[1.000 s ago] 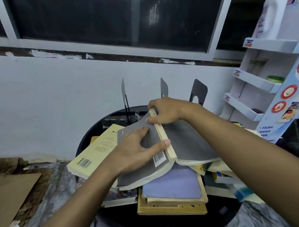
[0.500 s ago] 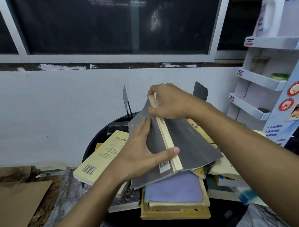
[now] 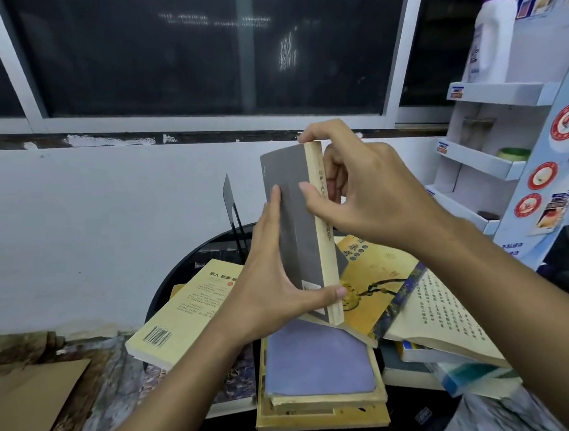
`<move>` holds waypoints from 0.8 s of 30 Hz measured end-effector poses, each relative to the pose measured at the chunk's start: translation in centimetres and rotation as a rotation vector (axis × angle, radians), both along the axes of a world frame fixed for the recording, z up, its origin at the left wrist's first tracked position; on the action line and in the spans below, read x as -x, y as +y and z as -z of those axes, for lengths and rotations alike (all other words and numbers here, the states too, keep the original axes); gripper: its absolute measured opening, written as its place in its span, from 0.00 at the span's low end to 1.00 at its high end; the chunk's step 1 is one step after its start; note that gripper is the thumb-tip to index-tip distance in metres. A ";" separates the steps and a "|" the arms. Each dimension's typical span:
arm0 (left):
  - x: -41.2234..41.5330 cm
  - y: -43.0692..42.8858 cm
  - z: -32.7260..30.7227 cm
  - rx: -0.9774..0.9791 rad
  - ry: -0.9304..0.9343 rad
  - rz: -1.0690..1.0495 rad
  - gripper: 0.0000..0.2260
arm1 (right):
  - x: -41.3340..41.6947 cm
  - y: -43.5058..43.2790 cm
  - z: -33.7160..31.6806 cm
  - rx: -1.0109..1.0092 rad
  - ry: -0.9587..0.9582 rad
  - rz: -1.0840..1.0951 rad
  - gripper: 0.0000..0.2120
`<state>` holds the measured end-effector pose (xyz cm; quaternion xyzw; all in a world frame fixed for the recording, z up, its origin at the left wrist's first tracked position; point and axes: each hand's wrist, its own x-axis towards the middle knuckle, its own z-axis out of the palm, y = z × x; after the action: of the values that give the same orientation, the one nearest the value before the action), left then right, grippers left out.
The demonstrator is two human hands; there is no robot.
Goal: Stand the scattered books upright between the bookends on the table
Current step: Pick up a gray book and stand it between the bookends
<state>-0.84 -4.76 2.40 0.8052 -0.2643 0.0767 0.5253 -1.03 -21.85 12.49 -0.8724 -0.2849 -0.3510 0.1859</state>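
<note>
1. Grey book [image 3: 293, 221]: paperback with a cream spine, held upright with a slight tilt above the pile, spine toward the camera. Vertical Chinese characters run down the spine, partly covered and too small to read. A white label patch sits at the cover's lower corner.
2. Left hand [image 3: 267, 291]: fingers flat along the grey cover, thumb hooked across the foot of the spine, gripping the book.
3. Right hand [image 3: 367, 192]: forefinger over the top edge, thumb on the cover, other fingers behind, pinching the upper half.
4. Bookend [image 3: 229, 198]: thin black metal, upright at the far side of the bench, just left of the raised book.
5. Bench [image 3: 159, 299]: round and black. Bare dark surface shows between the bookend and the pile.
6. Pale yellow book [image 3: 186, 314]: lies flat with its back cover up. It has a barcode and lines of Chinese print, and it overhangs the left rim.
7. Lilac book [image 3: 319, 360]: lies on top of a stack near the front rim.
8. Ochre book [image 3: 374, 286]: branch painting and Chinese title. It rests on an open book [image 3: 444, 312] with columns of print.
9. Display shelf [image 3: 489, 160]: white, stands to the right, with round red badges and small price tags.
</note>
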 end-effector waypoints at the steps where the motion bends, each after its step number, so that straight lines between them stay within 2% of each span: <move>1: 0.0 0.0 0.2 -0.002 -0.007 0.004 0.63 | 0.3 -0.1 0.1 0.007 0.008 0.015 0.22; 8: -0.2 0.1 0.7 0.005 -0.041 0.019 0.63 | 0.9 0.9 -0.6 -0.014 0.147 0.128 0.23; 14: -0.6 0.2 0.7 0.026 -0.061 0.039 0.62 | 0.0 2.4 -1.5 0.033 0.122 0.208 0.24; 19: -1.6 1.1 -0.1 -0.011 -0.038 0.073 0.61 | -1.0 2.8 -2.3 -0.025 0.102 0.188 0.17; 24: -4.2 3.9 -1.4 -0.048 -0.033 0.020 0.52 | -2.8 2.8 -3.8 -0.033 0.062 0.206 0.14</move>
<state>3.41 -0.86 3.78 0.8137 -0.2827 0.0786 0.5019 1.72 -19.04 16.25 -0.9043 -0.1822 -0.3457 0.1720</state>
